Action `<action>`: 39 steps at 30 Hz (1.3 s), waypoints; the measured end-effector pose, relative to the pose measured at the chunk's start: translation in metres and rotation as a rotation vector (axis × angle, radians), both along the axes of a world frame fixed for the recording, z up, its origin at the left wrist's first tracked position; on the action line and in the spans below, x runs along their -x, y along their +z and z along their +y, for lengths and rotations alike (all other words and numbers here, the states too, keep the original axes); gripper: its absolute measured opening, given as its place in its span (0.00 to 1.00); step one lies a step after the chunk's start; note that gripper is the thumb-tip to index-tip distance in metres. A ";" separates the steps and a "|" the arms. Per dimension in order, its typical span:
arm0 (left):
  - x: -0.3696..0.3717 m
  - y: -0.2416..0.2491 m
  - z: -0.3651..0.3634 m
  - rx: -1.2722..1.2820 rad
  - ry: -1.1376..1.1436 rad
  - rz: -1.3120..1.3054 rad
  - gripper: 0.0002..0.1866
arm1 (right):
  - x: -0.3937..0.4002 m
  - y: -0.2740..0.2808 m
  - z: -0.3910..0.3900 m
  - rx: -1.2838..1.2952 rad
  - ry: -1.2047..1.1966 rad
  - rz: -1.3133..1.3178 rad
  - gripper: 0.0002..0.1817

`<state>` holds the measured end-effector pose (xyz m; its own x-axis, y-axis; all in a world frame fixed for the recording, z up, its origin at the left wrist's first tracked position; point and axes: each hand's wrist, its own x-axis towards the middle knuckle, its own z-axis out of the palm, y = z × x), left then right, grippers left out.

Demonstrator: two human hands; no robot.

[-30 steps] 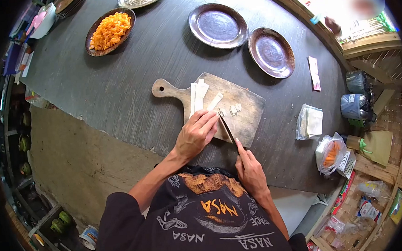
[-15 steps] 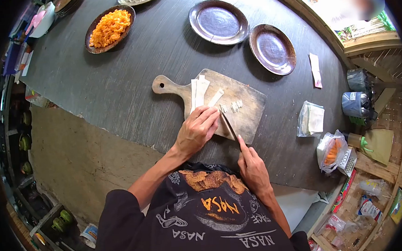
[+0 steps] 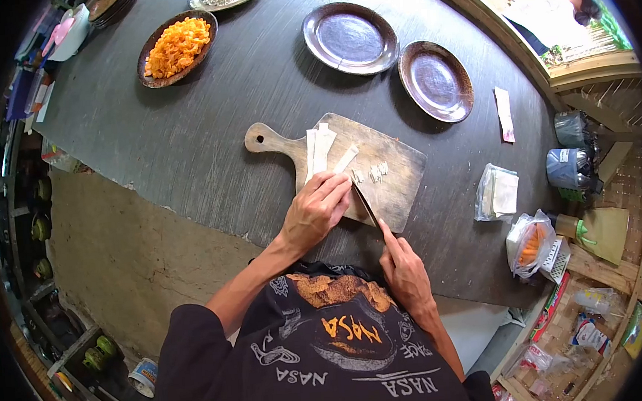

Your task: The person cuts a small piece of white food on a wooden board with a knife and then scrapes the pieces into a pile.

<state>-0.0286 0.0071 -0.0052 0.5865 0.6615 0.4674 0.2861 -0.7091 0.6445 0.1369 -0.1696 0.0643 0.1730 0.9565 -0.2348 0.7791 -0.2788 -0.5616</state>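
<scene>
Knife [image 3: 366, 206] work was under way on the wooden cutting board [image 3: 393, 174], which lay near the middle of the dark surface [image 3: 240, 80]. Our right hand [image 3: 404, 269] was closed around the handle, forefinger laid along the spine, the blade pointing toward eleven o'clock. Our left hand [image 3: 316, 211] pressed flat, fingers curled, on a pale strip at the board's near edge, touching the blade's left side.

Compared with a second ago, the blade had lifted, swung slightly toward twelve, and come back down beside the fingertips; the left hand had hardly shifted. We judged this one stroke in a run of slicing, with more strip left to cut.

Small cut pieces [image 3: 375, 172] sat at one o'clock from the blade tip, and longer uncut strips [image 3: 320, 146] lay at twelve o'clock from the left hand.

Farther off at eleven o'clock stood a dish of orange chunks [image 3: 175, 48]; two empty dark plates [image 3: 348, 37] sat at twelve to one o'clock. At three o'clock lay a clear bag of pale sheets [image 3: 497, 192] and a bag of carrots [image 3: 529, 243].
</scene>
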 end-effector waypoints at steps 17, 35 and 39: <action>0.001 0.003 -0.002 -0.002 0.020 0.014 0.17 | 0.007 -0.002 0.011 -0.037 0.011 -0.028 0.35; 0.001 0.000 -0.002 0.000 0.020 0.004 0.17 | 0.005 -0.004 0.011 -0.071 0.026 -0.002 0.36; 0.001 0.002 -0.002 -0.005 0.024 0.007 0.16 | 0.005 -0.002 0.003 -0.020 0.016 -0.015 0.35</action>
<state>-0.0299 0.0054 -0.0033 0.5738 0.6731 0.4666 0.3077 -0.7051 0.6388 0.1324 -0.1663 0.0628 0.1611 0.9637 -0.2129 0.7915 -0.2550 -0.5554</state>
